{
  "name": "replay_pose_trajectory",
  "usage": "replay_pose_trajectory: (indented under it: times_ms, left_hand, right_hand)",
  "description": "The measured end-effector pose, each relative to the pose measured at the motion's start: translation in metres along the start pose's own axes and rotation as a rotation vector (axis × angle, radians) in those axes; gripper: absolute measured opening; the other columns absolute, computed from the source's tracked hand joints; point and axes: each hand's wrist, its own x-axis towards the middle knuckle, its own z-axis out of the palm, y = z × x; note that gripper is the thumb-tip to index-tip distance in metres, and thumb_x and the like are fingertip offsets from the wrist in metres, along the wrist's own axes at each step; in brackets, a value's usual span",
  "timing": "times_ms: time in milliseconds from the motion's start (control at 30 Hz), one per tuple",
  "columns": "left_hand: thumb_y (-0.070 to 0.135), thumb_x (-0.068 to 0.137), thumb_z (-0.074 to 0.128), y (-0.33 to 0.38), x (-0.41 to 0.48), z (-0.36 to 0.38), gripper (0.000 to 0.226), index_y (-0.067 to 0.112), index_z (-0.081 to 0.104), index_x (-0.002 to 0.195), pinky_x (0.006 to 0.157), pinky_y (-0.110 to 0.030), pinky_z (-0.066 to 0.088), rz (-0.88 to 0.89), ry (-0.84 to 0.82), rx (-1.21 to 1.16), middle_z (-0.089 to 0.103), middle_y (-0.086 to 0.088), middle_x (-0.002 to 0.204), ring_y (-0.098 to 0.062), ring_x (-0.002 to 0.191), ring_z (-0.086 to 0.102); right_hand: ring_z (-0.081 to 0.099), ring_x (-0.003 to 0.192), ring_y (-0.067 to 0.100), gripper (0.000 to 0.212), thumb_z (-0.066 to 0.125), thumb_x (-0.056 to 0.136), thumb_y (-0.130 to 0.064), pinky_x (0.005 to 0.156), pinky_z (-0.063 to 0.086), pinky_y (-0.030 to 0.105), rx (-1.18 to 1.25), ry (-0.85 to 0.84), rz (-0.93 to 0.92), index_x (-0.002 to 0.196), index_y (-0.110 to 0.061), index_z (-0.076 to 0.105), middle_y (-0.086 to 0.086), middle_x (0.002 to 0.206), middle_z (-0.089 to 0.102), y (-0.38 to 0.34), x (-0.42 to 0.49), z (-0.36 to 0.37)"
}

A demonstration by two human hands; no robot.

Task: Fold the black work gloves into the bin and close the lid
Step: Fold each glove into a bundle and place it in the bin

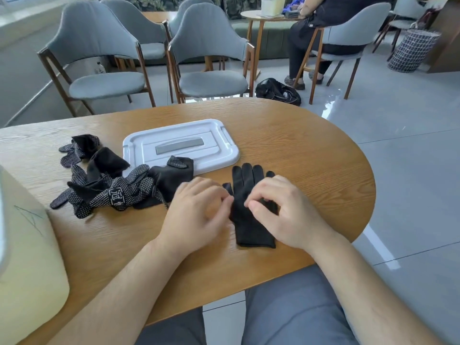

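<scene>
- I see one glove (249, 220) flat on the table (311, 150), near centre, fingers pointing far.
- Right hand (281, 210) pinches its right edge.
- Left hand (199, 210) is curled at its left edge and blurred; can't tell the grip.
- Pile (112, 188) left of the hands, lid (179, 148) just beyond, bin (25, 257) near left.

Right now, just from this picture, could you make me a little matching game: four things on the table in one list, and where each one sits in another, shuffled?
Things:
1. white lid
2. plain black glove
3. dotted gloves
4. pale yellow bin

Places:
a. between the left hand and the right hand
b. heaped left of the lid
c. at the left edge of the table, partly out of frame
d. lying flat, beyond both hands

Pairs: 1-d, 2-a, 3-b, 4-c.
</scene>
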Motion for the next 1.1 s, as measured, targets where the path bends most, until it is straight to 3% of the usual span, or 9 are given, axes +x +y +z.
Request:
replay_pose_trajectory:
  times_ms: [100,233,400,633,767,900,967,1033,1100]
  left_hand:
    - [0.029,0.093,0.06,-0.023,0.014,-0.01,0.015,0.02,0.071,0.097,0.087,-0.038,0.04,-0.229,0.14,0.202,0.067,0.008,0.101,-0.021,0.101,0.059]
    - [0.033,0.095,0.059,-0.06,0.024,-0.025,0.029,0.013,0.068,0.114,0.096,-0.042,0.033,-0.438,0.053,0.446,0.064,-0.004,0.117,-0.032,0.115,0.053]
    - [0.042,0.095,0.055,-0.078,0.006,-0.026,0.034,0.016,0.068,0.114,0.098,-0.04,0.028,-0.522,0.035,0.46,0.065,-0.001,0.115,-0.029,0.117,0.05]
    - [0.031,0.089,0.062,-0.076,0.01,-0.028,0.031,0.022,0.062,0.119,0.091,-0.025,0.017,-0.453,0.089,0.184,0.067,0.011,0.11,-0.018,0.116,0.051]
    - [0.041,0.086,0.067,-0.064,0.012,-0.032,0.021,0.029,0.057,0.101,0.095,-0.031,0.033,-0.534,0.171,-0.18,0.061,0.02,0.095,-0.008,0.103,0.056]
    - [0.042,0.09,0.073,-0.05,0.016,-0.04,0.037,0.01,0.054,0.089,0.065,-0.026,0.044,-0.712,0.249,-0.597,0.053,0.004,0.075,-0.01,0.07,0.051]
    - [0.039,0.092,0.072,-0.05,0.018,-0.044,0.036,0.006,0.059,0.097,0.066,-0.034,0.048,-0.733,0.251,-0.652,0.06,-0.01,0.077,-0.016,0.07,0.056]
    - [0.035,0.09,0.073,-0.049,0.018,-0.046,0.028,0.011,0.062,0.099,0.07,-0.041,0.052,-0.737,0.279,-0.715,0.066,-0.016,0.084,-0.027,0.074,0.061]
    - [0.027,0.091,0.072,-0.046,0.019,-0.047,0.019,0.014,0.059,0.095,0.068,-0.038,0.05,-0.734,0.31,-0.777,0.063,-0.012,0.082,-0.023,0.073,0.06]
  right_hand:
    - [0.053,0.098,0.003,0.017,0.055,0.099,-0.033,0.084,0.048,0.025,-0.04,0.015,0.061,0.102,-0.031,0.072,-0.019,0.095,0.066,-0.016,0.035,0.024]
    - [0.061,0.106,0.013,0.031,0.054,0.102,-0.038,0.092,0.054,0.036,-0.082,-0.072,0.182,0.125,-0.022,0.065,-0.006,0.111,0.069,-0.04,0.079,0.064]
    - [0.066,0.101,0.018,0.034,0.065,0.095,-0.042,0.091,0.055,0.039,0.056,-0.062,0.366,0.12,-0.019,0.064,-0.007,0.101,0.07,-0.06,0.108,0.096]
    - [0.062,0.092,0.013,0.026,0.064,0.092,-0.019,0.081,0.054,0.033,0.153,0.122,0.275,0.115,-0.031,0.059,-0.011,0.099,0.059,-0.059,0.107,0.11]
    - [0.058,0.088,0.009,0.031,0.062,0.094,-0.011,0.077,0.05,0.023,0.209,0.187,0.125,0.117,-0.032,0.061,-0.015,0.102,0.053,-0.055,0.103,0.099]
    - [0.058,0.102,0.0,0.035,0.059,0.092,0.003,0.084,0.045,0.01,0.198,0.177,-0.041,0.112,-0.024,0.068,-0.013,0.108,0.058,-0.054,0.102,0.085]
    - [0.059,0.109,0.0,0.038,0.06,0.089,0.007,0.088,0.044,0.009,0.2,0.177,-0.11,0.112,-0.022,0.069,-0.01,0.112,0.059,-0.053,0.1,0.081]
    - [0.063,0.111,0.004,0.04,0.062,0.088,0.004,0.09,0.049,0.014,0.34,0.16,-0.052,0.116,-0.024,0.065,-0.008,0.117,0.062,-0.056,0.098,0.076]
    - [0.067,0.104,0.004,0.039,0.066,0.092,-0.008,0.084,0.054,0.019,0.576,0.125,0.158,0.125,-0.026,0.057,-0.005,0.121,0.064,-0.061,0.096,0.076]
